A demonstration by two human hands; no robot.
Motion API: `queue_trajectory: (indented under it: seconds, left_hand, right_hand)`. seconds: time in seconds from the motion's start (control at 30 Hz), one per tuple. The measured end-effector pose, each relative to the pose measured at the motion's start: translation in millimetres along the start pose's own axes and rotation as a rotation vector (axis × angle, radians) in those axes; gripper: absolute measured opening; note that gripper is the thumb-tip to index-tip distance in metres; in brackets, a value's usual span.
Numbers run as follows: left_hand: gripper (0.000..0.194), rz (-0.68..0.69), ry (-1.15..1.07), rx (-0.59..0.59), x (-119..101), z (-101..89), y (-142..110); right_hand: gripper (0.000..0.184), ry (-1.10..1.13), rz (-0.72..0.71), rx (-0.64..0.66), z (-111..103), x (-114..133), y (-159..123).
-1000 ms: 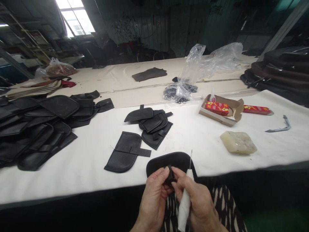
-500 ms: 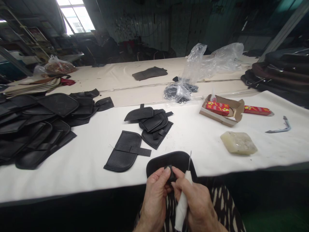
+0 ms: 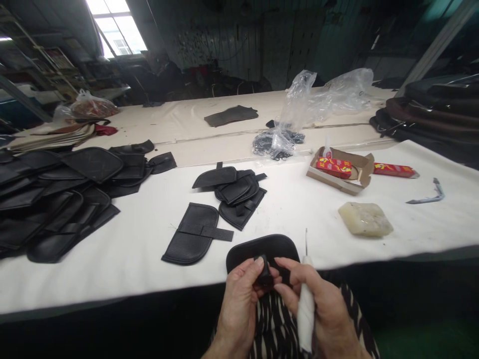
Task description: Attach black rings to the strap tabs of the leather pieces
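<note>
On the white worktop (image 3: pixel 127 279), at its near edge, I hold one black leather piece (image 3: pixel 262 246). My left hand (image 3: pixel 239 304) pinches its small strap (image 3: pixel 265 273) in the fingers, and my right hand (image 3: pixel 327 311) is clenched around a cloth-wrapped awl (image 3: pixel 306 311), point up.

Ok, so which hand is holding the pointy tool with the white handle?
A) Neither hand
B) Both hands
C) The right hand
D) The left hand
C. The right hand grips the white-wrapped awl, its thin tip pointing up, while the left hand pinches the black leather piece.
</note>
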State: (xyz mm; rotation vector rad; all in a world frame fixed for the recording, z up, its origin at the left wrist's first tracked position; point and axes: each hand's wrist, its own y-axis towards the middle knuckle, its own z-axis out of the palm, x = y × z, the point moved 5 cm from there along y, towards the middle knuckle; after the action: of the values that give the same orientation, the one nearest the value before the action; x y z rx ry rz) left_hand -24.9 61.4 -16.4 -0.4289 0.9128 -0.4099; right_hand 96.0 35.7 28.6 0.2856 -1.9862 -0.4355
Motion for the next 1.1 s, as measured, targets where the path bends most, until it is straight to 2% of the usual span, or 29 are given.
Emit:
queue_trajectory:
  seconds: [0.13, 0.23, 0.37, 0.43, 0.53, 0.6, 0.67, 0.73, 0.8, 0.9, 1.1]
  left_hand:
    - [0.017, 0.013, 0.005, -0.07, -0.5, -3.4, -0.3]
    - [0.018, 0.014, 0.019, -0.088, -0.3, -4.2, -0.7]
    - [0.017, 0.01, 0.02, -0.097, -1.0, -3.0, -0.9]
    - [0.014, 0.009, 0.018, -0.146, -2.1, -4.6, 0.6]
    - [0.008, -0.012, 0.054, -0.241, -3.4, -9.1, 7.1]
    - [0.007, -0.032, 0.079, -0.265, -3.4, -10.3, 10.7]
    - [0.006, -0.023, 0.071, -0.239, -4.1, -8.9, 10.1]
    - [0.01, 0.0, 0.059, -0.173, -4.6, -5.5, 6.2]
    - [0.015, 0.02, 0.061, -0.101, -4.3, -2.1, 2.7]
    - [0.018, 0.026, 0.07, -0.059, -2.3, -1.5, 1.7]
    - [0.019, 0.033, 0.097, -0.003, -1.3, -1.0, 1.8]
  right_hand:
    - [0.013, -0.007, 0.181, 0.0, -31.7, -5.3, -1.4]
    - [0.025, 0.001, 0.251, -0.03, -58.4, -10.8, -5.3]
    - [0.041, -0.131, 0.241, -0.016, -88.6, -15.8, -7.3]
    - [0.045, -0.226, 0.198, -0.035, -101.3, -14.9, -6.7]
    - [0.04, -0.309, 0.126, -0.156, -116.9, -10.9, -4.7]
    - [0.03, -0.297, 0.162, -0.243, -121.5, -11.5, -5.0]
    - [0.022, -0.224, 0.259, -0.303, -118.3, -15.6, -8.4]
    - [0.018, -0.121, 0.306, -0.309, -105.6, -19.5, -13.3]
    - [0.016, -0.015, 0.279, -0.264, -85.8, -22.0, -17.7]
    - [0.012, 0.091, 0.23, -0.24, -55.9, -22.2, -22.5]
    - [0.014, 0.14, 0.279, -0.161, -15.4, -9.9, -15.5]
